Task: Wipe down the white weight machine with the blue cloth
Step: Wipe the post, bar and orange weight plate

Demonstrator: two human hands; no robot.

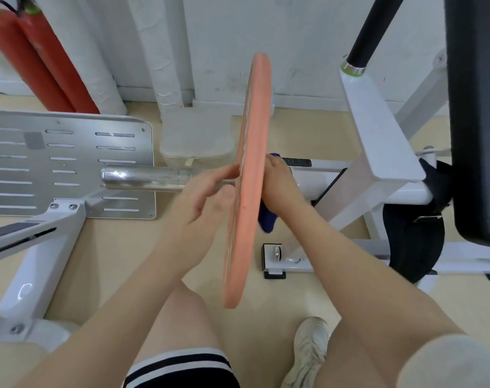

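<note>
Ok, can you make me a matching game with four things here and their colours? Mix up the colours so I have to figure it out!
Things:
1. weight plate
2. cloth under the right hand
3. fire extinguishers
4. bar the plate sits on

Colours:
A. red
B. shiny silver
C. salmon pink
D. dark blue

Right pairs: 1-C, 2-D, 3-A, 4-B
</note>
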